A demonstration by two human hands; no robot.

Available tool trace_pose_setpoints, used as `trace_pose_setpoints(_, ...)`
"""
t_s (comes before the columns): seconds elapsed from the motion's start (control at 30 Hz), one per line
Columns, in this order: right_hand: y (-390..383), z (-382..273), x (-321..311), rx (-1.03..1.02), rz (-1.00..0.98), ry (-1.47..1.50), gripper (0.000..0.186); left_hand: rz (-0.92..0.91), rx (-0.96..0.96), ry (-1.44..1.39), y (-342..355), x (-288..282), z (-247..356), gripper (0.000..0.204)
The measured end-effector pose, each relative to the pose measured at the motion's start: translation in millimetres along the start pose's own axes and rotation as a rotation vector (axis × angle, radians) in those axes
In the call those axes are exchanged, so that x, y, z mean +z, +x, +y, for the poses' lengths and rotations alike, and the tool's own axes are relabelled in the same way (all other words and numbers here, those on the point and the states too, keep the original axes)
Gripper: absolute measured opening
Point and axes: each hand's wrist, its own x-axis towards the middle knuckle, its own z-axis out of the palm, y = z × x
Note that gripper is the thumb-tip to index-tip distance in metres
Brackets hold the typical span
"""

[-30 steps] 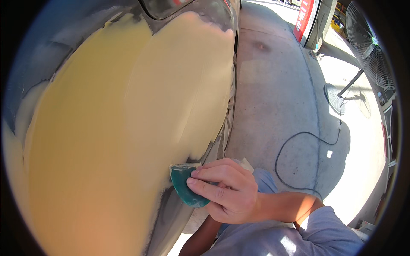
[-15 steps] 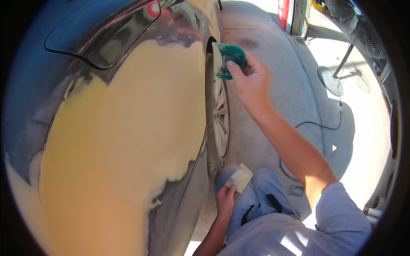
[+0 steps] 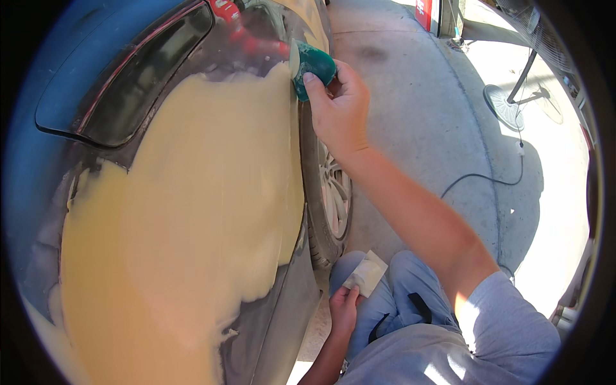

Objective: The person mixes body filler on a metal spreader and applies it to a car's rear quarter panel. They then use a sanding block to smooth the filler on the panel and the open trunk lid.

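My right hand is raised at the upper edge of a car's body panel, pinching a dark green flexible spreader between thumb and fingers. Cream-coloured paste coats the spreader's left edge, which is at the wheel-arch border of the panel; whether it touches cannot be told. A broad layer of cream body filler covers the panel, ragged along its lower right and top borders. Low down by my knees, my left hand is closed on a small cream rectangular spreader, with some paste on its face.
The wheel sits right beside the panel, under my right forearm. A dark tail light borders the filler above. On the concrete floor stands a pedestal fan with a trailing black cable. A red and white box-like object is farther back.
My right hand has moved left with the green spreader, from beside the wheel arch to the panel's edge. The view has shifted slightly. My left hand keeps its hold near my knees.
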Motion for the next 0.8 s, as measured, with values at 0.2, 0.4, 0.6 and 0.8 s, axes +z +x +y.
trace_pose_setpoints(0.2,-36,-5,-7,-0.044,-0.037,-0.022,0.020,0.006,-0.003,0.010,-1,0,0,0.025)
trace_pose_setpoints(0.4,-65,-19,-22,-0.145,-0.132,-0.187,0.017,0.001,-0.017,0.034,1,0,-1,0.027)
trace_pose_setpoints(0.6,-83,-20,-34,-0.290,-0.213,-0.238,0.022,0.000,-0.003,0.055,0,0,-1,0.026)
trace_pose_setpoints(0.8,-106,-17,-55,-0.382,-0.349,-0.278,0.033,0.013,-0.006,0.094,1,0,-2,0.025)
